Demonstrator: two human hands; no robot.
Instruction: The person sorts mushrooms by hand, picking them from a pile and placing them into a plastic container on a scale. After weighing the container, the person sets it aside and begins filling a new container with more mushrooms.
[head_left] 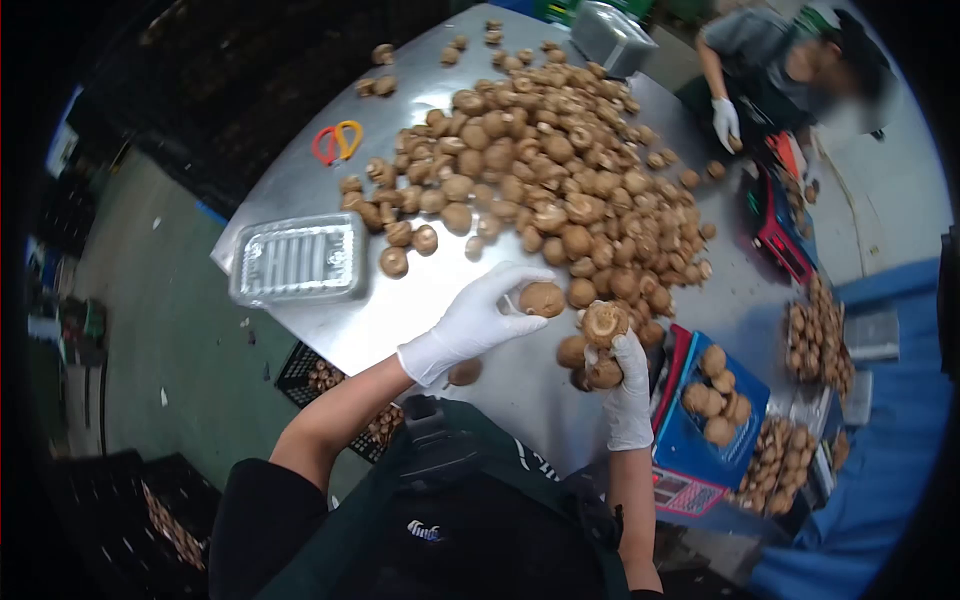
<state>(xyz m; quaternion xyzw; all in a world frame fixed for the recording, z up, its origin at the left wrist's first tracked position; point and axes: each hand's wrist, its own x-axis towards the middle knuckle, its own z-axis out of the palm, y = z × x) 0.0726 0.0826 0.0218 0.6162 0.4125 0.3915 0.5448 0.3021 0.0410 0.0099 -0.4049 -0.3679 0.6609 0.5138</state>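
Note:
My left hand point(475, 320), in a white glove, pinches a brown mushroom point(542, 299) between thumb and fingers over the steel table. To its right, my gloved right hand point(628, 385) is closed around another mushroom point(605, 323), its pale underside turned up. More mushrooms sit right at those fingers and overlap them in this view. Just beyond both hands spreads a large heap of mushrooms point(560, 150). Beside my right wrist stands a blue scale point(745, 390) with several mushrooms on its plate.
Stacked clear plastic trays point(300, 258) stand at the table's left edge, near red and yellow scissors point(337, 143). Packed mushroom trays point(775, 465) lie beyond the scale. Across the table, a gloved co-worker point(770, 70) works by a red scale point(780, 225). A black crate point(305, 372) sits below.

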